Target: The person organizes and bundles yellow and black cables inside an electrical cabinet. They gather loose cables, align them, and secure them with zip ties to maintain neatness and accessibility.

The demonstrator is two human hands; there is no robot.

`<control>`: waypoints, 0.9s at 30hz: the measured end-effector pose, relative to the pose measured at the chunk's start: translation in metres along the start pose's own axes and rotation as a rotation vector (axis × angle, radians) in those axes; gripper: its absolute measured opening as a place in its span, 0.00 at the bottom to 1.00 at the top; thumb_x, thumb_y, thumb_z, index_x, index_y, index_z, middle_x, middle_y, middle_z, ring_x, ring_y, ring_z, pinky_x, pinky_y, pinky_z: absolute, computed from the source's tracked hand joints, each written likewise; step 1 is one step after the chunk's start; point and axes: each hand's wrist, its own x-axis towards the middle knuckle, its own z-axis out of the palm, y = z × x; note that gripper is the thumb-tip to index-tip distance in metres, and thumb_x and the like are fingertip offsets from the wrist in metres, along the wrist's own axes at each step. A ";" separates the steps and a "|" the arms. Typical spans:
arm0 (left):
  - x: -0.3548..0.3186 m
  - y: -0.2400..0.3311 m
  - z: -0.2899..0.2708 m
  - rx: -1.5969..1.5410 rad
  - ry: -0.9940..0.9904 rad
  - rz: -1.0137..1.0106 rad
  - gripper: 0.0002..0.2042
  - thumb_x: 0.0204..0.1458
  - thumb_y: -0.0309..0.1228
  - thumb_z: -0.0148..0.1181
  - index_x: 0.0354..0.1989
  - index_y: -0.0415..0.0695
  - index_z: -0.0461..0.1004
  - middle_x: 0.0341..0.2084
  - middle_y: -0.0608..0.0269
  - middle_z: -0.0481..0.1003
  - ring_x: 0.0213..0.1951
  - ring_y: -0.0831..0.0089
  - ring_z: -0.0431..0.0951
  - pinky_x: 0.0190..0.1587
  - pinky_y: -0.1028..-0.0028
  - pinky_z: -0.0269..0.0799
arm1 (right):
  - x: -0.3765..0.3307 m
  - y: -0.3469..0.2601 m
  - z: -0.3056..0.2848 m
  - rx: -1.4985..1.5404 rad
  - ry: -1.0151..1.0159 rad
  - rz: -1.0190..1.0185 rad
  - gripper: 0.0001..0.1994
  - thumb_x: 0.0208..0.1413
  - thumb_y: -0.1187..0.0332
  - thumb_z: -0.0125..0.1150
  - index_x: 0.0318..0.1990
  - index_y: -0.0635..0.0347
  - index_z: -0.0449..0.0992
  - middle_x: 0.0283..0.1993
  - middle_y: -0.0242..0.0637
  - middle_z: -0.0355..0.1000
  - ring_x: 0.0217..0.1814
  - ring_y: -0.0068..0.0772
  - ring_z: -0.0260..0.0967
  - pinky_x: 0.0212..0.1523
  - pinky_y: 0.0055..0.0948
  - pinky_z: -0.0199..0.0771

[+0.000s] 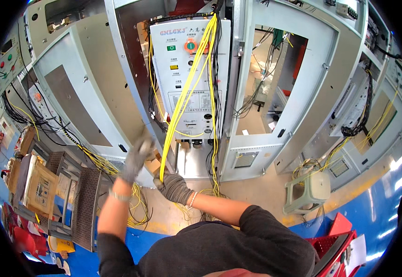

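A bundle of yellow wires (187,87) runs down the front of a white breaker unit (187,74) set in an open grey cabinet. My right hand (173,187), in a grey glove, is closed around the lower end of that bundle. My left hand (136,157), also gloved, is raised and blurred beside the cabinet's left frame; what it holds cannot be made out. More yellow and black wires (212,115) hang along the unit's right side and pile on the floor below.
Open grey cabinet doors (90,92) stand left and right (302,83). A rack with cardboard boxes (39,184) is at the left. A pale plastic stool (309,191) and a red crate (335,244) sit at the right on the blue and tan floor.
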 end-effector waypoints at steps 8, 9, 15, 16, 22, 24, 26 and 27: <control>0.222 0.206 0.126 0.151 -0.100 0.111 0.23 0.48 0.45 0.57 0.48 0.41 0.69 0.37 0.63 0.73 0.37 0.75 0.71 0.40 0.76 0.67 | -0.013 0.020 -0.043 0.003 -0.135 -0.074 0.15 0.54 0.56 0.47 0.35 0.60 0.69 0.24 0.47 0.70 0.24 0.49 0.68 0.23 0.43 0.66; 0.230 0.216 0.139 0.310 -0.070 0.118 0.23 0.47 0.45 0.58 0.47 0.41 0.69 0.36 0.63 0.73 0.37 0.76 0.71 0.39 0.76 0.67 | -0.016 0.024 -0.050 -0.002 -0.134 -0.069 0.16 0.55 0.56 0.46 0.36 0.60 0.69 0.24 0.47 0.70 0.24 0.49 0.69 0.23 0.43 0.67; 0.268 0.223 0.169 0.342 0.085 0.152 0.17 0.42 0.35 0.64 0.39 0.39 0.74 0.27 0.59 0.76 0.29 0.73 0.74 0.38 0.73 0.69 | -0.017 0.044 -0.078 -0.002 -0.306 0.019 0.14 0.54 0.57 0.46 0.37 0.57 0.69 0.26 0.46 0.71 0.27 0.50 0.69 0.27 0.45 0.67; 0.273 0.222 0.171 0.343 0.095 0.125 0.17 0.42 0.34 0.64 0.39 0.40 0.74 0.27 0.60 0.76 0.29 0.73 0.74 0.37 0.73 0.69 | -0.020 0.049 -0.077 0.029 -0.265 -0.020 0.16 0.55 0.55 0.44 0.39 0.59 0.69 0.25 0.47 0.71 0.26 0.51 0.69 0.27 0.45 0.68; 0.289 0.213 0.171 0.094 0.038 0.099 0.12 0.45 0.32 0.62 0.36 0.40 0.73 0.24 0.64 0.73 0.26 0.79 0.71 0.32 0.79 0.70 | -0.027 0.064 -0.072 0.074 -0.316 -0.016 0.18 0.56 0.54 0.42 0.38 0.61 0.68 0.26 0.49 0.71 0.28 0.52 0.69 0.28 0.45 0.68; 0.287 0.218 0.168 0.016 -0.004 0.059 0.11 0.45 0.32 0.61 0.35 0.40 0.73 0.23 0.64 0.73 0.25 0.78 0.71 0.31 0.79 0.70 | -0.028 0.065 -0.073 0.058 -0.367 0.013 0.18 0.56 0.54 0.42 0.36 0.61 0.69 0.26 0.49 0.70 0.29 0.52 0.69 0.29 0.45 0.68; 0.293 0.217 0.157 -0.011 -0.074 0.073 0.09 0.46 0.32 0.59 0.34 0.41 0.74 0.22 0.65 0.73 0.24 0.77 0.72 0.30 0.79 0.71 | -0.030 0.066 -0.074 0.073 -0.370 0.023 0.18 0.56 0.54 0.42 0.35 0.60 0.69 0.26 0.49 0.70 0.29 0.52 0.69 0.29 0.45 0.68; 0.291 0.218 0.156 -0.024 -0.110 0.080 0.09 0.47 0.32 0.59 0.33 0.41 0.74 0.22 0.65 0.73 0.24 0.77 0.72 0.30 0.79 0.71 | -0.031 0.066 -0.074 0.079 -0.345 0.024 0.15 0.55 0.55 0.44 0.35 0.58 0.69 0.26 0.48 0.70 0.28 0.51 0.69 0.29 0.44 0.67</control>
